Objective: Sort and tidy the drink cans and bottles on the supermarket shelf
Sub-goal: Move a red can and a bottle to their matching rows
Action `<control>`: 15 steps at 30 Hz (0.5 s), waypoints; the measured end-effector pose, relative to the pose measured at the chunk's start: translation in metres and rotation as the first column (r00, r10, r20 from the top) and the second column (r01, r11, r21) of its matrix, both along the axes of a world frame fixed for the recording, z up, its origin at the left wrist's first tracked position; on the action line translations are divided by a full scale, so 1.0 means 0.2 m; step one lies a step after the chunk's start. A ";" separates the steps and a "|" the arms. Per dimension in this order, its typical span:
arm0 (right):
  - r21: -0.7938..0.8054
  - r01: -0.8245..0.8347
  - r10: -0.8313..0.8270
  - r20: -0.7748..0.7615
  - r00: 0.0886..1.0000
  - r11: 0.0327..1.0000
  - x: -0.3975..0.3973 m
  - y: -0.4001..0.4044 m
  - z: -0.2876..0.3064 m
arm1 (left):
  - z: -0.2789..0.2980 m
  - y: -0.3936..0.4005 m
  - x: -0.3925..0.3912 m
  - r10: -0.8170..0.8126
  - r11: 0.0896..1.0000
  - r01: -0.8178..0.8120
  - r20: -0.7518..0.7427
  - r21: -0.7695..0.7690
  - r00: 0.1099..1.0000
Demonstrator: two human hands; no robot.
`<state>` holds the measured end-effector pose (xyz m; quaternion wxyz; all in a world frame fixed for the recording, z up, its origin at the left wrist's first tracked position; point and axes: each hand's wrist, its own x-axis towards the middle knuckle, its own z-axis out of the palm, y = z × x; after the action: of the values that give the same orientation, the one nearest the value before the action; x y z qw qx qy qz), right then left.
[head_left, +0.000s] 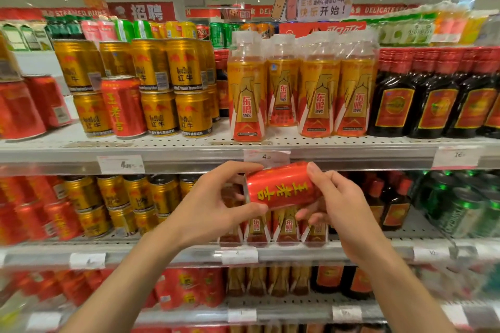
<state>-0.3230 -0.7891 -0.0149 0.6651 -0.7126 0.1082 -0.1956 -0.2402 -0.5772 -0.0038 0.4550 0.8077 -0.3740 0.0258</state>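
Upper shelf front row counted: four orange-labelled bottles (pixel 300 94), one red can (pixel 123 107) among gold cans (pixel 159 84), four showing on top tier. One red can in hands (pixel 281 186). Two hands.

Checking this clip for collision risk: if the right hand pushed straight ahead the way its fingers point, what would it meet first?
Probably the red can that the right hand already grips with the left hand; beyond it, likely the shelf edge, though depth is unclear.
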 end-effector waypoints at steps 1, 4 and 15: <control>-0.002 -0.001 0.001 -0.001 1.000 1.000 0.01 0.04 0.00 | 0.00 0.04 0.01 0.004 1.000 -0.004 -0.003 -0.002 1.000; -0.009 0.004 -0.004 -0.005 1.000 1.000 0.03 0.21 0.02 | 0.00 0.21 0.04 0.004 1.000 -0.004 0.004 -0.003 1.000; -0.047 -0.037 0.039 0.037 0.999 0.998 0.20 1.12 0.13 | 0.09 1.15 0.24 -0.024 0.997 0.024 -0.002 -0.079 1.000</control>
<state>-0.2839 -0.5659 0.0105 0.6538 -0.7260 0.0775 -0.1990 -0.1930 -0.3479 0.0149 0.4875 0.7846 -0.3816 0.0339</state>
